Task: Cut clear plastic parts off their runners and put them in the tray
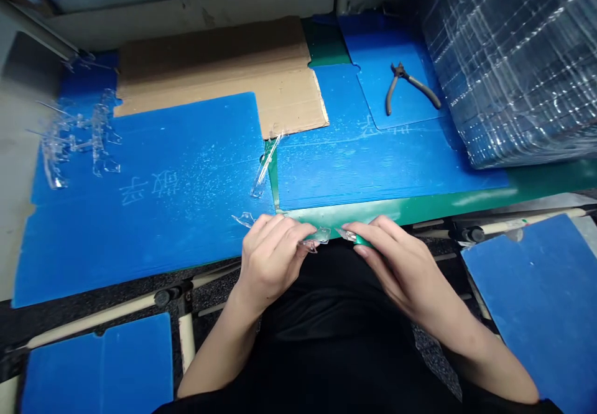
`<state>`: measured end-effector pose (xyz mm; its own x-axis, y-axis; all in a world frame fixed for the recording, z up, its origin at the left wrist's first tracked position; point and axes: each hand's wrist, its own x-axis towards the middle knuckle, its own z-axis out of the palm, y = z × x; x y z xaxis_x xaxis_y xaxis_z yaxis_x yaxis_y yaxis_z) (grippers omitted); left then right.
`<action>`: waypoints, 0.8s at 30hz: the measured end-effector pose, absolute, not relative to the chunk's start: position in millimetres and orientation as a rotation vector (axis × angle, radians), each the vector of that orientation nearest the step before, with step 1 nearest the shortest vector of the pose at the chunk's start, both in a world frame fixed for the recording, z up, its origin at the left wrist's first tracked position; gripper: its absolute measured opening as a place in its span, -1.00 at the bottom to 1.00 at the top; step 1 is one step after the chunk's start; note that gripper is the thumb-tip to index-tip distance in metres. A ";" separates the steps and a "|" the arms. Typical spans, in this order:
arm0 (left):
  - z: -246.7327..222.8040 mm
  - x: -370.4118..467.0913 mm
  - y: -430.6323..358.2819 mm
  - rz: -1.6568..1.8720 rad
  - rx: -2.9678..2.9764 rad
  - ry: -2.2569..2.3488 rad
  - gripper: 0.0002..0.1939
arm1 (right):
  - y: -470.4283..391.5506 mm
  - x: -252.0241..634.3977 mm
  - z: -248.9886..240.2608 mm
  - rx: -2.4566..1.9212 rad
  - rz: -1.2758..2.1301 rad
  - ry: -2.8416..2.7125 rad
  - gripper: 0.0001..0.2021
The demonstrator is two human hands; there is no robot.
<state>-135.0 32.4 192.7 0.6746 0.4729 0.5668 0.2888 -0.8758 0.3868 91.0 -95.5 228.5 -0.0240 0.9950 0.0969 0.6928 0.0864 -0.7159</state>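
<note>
My left hand (273, 255) is closed around a clear plastic part (321, 235), which pokes out past the fingertips on the right. Another clear end (244, 219) sticks out on the other side of that hand; whether it belongs to the same part, I cannot tell. Close by on the right, my right hand (396, 258) pinches a small green-handled tool (362, 240). Its pale, metal-like tip points toward the plastic part, with a small gap between them. Fingers hide most of the handle. Both hands are just over the near edge of the bench, in front of my dark clothing.
Several clear plastic pieces (100, 131) lie at the left on a blue sheet (196, 215). One clear piece (265, 165) rests near the middle, by the cardboard (209, 59). Cutting pliers (405, 84) lie open at the back right, beside a tall stack wrapped in clear film (522, 66).
</note>
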 end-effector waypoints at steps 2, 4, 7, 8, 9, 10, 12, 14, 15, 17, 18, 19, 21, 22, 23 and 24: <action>193.1 -136.9 32.2 0.976 2.659 0.624 -0.95 | -96.1 89.7 233.0 -1.697 0.488 -1.858 -0.68; 193.5 -139.1 31.9 0.950 2.677 0.622 -0.95 | -95.4 89.6 236.1 -1.726 0.380 -1.935 -0.68; 193.8 -142.4 31.2 0.941 2.672 0.605 -0.93 | -94.1 89.5 238.3 -1.743 0.349 -2.010 -0.71; 194.0 -143.2 31.0 0.946 2.669 0.601 -0.92 | -93.9 89.4 238.5 -1.747 0.358 -2.018 -0.71; 194.3 -143.7 30.9 0.953 2.666 0.598 -0.92 | -93.8 89.2 238.6 -1.750 0.374 -2.021 -0.70; 194.7 -144.1 30.7 0.958 2.665 0.598 -0.92 | -93.8 89.0 238.7 -1.750 0.391 -2.022 -0.70; 195.7 -144.1 30.8 0.961 2.668 0.601 -0.93 | -94.5 88.7 239.3 -1.749 0.409 -2.018 -0.69; 196.5 -143.8 31.1 0.957 2.669 0.605 -0.93 | -95.3 88.8 240.3 -1.750 0.407 -2.011 -0.69; 196.8 -143.8 31.3 0.951 2.670 0.607 -0.93 | -95.5 89.1 240.6 -1.754 0.409 -2.009 -0.70; 197.2 -144.0 31.3 0.938 2.667 0.600 -0.93 | -94.8 90.2 239.8 -1.771 0.422 -2.007 -0.70; 197.5 -144.1 31.0 0.936 2.661 0.592 -0.93 | -93.5 91.2 238.3 -1.792 0.427 -2.003 -0.70; 197.9 -144.1 30.3 0.937 2.653 0.579 -0.93 | -91.6 92.4 236.0 -1.818 0.431 -1.992 -0.70; 199.5 -143.3 28.0 0.945 2.627 0.555 -0.94 | -86.2 95.7 229.5 -1.861 0.453 -1.937 -0.70; 200.6 -142.3 26.6 0.943 2.606 0.543 -0.94 | -83.2 97.5 225.9 -1.861 0.485 -1.896 -0.70; 201.9 -141.1 25.0 0.930 2.575 0.533 -0.94 | -80.3 99.2 222.6 -1.842 0.530 -1.849 -0.70; 203.0 -139.6 23.5 0.908 2.531 0.522 -0.95 | -78.0 100.6 220.0 -1.807 0.580 -1.800 -0.69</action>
